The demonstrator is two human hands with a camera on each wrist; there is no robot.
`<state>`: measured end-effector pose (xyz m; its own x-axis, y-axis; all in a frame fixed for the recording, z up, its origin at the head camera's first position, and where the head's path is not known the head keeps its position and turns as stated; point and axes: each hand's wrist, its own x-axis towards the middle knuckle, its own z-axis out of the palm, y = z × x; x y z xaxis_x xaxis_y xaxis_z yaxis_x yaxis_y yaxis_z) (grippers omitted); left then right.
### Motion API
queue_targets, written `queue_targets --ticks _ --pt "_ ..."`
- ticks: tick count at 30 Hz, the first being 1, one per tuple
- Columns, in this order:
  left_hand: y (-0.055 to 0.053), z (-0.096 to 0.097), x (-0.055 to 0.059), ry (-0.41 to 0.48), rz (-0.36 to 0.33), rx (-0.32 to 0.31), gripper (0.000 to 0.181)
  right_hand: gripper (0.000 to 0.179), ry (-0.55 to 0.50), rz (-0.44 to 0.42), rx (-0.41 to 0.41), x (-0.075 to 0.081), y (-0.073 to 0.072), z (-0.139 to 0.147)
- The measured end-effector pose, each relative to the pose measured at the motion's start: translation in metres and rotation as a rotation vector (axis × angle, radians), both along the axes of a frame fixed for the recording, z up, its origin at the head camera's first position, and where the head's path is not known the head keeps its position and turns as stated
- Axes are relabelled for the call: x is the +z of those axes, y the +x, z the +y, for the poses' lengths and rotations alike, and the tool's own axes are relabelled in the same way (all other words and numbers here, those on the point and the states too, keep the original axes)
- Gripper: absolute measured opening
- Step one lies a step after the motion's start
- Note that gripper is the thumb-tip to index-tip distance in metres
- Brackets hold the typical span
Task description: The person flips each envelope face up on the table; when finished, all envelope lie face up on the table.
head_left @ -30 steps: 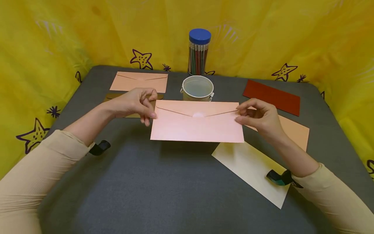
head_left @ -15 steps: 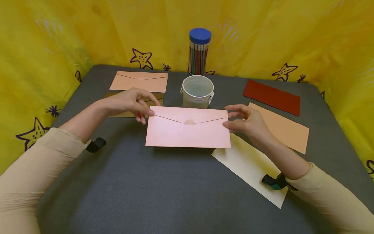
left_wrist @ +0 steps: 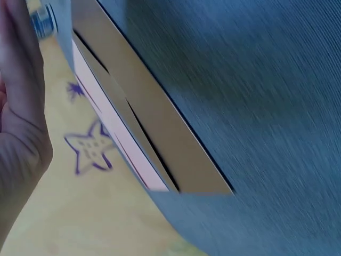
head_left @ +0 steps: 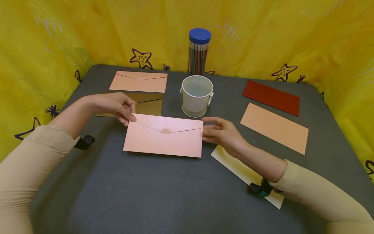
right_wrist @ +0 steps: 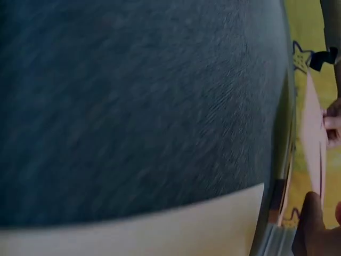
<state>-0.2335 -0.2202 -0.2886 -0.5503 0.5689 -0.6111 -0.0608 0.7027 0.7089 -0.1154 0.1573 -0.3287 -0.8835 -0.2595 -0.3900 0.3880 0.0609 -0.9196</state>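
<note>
Pink envelope [head_left: 163, 139] held just above worktop [head_left: 152, 198], nearer left edge than right, on the near side of bucket [head_left: 195, 105]. Left grip [head_left: 115, 105] clamped on its far left corner; right grip [head_left: 223, 132] at its right edge, can't tell if pinching. Best handling, likely: light pinch, no creasing, both sides lowered evenly, clear of brown envelope [head_left: 150, 106]. Versus half a second ago: envelope shifted toward left and near edges, right grip following, bucket base now uncovered.
</note>
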Motion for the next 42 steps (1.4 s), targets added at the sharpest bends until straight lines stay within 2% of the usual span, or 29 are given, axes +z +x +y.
queue_targets --ticks 6,10,17,22,25,28,34,42 --pt "-0.010 -0.035 -0.005 0.002 -0.089 -0.013 0.014 0.057 -0.128 -0.082 0.104 0.004 -0.002 -0.021" --pt "-0.015 -0.059 -0.007 -0.012 -0.135 -0.014 0.012 0.057 -0.154 -0.099 0.150 0.007 -0.006 -0.037" --pt "-0.019 -0.101 -0.012 -0.015 -0.207 -0.012 0.012 0.054 -0.188 -0.191 0.186 -0.001 -0.017 -0.072" --pt "-0.020 -0.124 -0.018 0.021 -0.312 0.035 0.019 0.052 -0.224 -0.261 0.191 -0.006 -0.026 -0.093" --pt "-0.022 -0.132 -0.022 0.018 -0.359 0.059 0.020 0.051 -0.228 -0.281 0.188 -0.009 -0.031 -0.103" --pt "-0.023 -0.136 -0.026 -0.008 -0.376 0.086 0.018 0.050 -0.225 -0.292 0.184 -0.011 -0.035 -0.110" --pt "-0.024 -0.138 -0.032 -0.059 -0.365 0.133 0.013 0.051 -0.218 -0.289 0.177 -0.013 -0.042 -0.118" --pt "-0.025 -0.137 -0.032 -0.101 -0.339 0.163 0.010 0.053 -0.205 -0.277 0.214 -0.014 -0.045 -0.118"
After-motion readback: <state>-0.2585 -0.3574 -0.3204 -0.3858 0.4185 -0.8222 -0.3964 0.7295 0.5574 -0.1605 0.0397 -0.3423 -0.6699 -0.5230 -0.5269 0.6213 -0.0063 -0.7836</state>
